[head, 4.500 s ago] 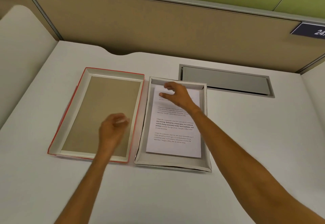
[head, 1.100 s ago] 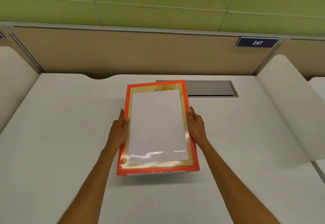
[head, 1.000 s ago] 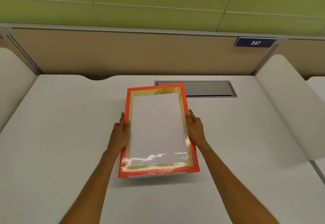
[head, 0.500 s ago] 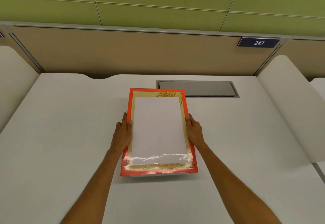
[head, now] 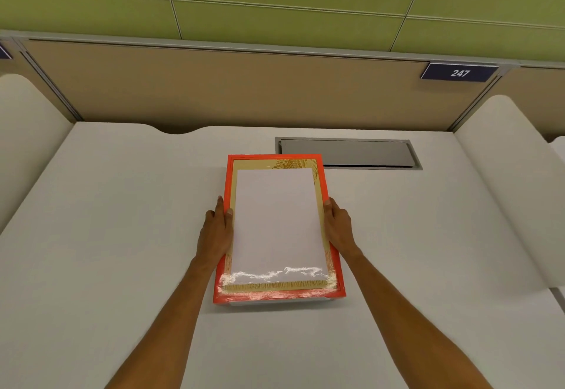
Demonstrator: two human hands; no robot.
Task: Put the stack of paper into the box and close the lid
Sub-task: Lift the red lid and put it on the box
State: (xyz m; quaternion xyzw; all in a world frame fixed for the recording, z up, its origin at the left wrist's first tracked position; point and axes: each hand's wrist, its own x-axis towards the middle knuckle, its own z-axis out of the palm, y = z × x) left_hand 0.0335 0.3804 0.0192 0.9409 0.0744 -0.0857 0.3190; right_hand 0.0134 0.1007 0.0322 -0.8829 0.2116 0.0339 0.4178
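The lid [head: 278, 223], orange-rimmed with a gold border and a white glossy centre, lies on top of the box in the middle of the white desk. A thin strip of the white box base [head: 275, 302] shows under the lid's near edge. My left hand [head: 215, 231] grips the lid's left long side, thumb on top. My right hand [head: 337, 226] grips its right long side. The stack of paper is hidden beneath the lid.
A grey recessed cable hatch [head: 348, 153] lies in the desk just behind and right of the box. A tan partition [head: 244, 89] with a "247" plate [head: 459, 73] bounds the back. White curved dividers [head: 504, 181] flank both sides.
Earlier the box stood open with the paper in it and the lid beside it. In the last second the lid, held tilted over the box, came down and squared up on it.
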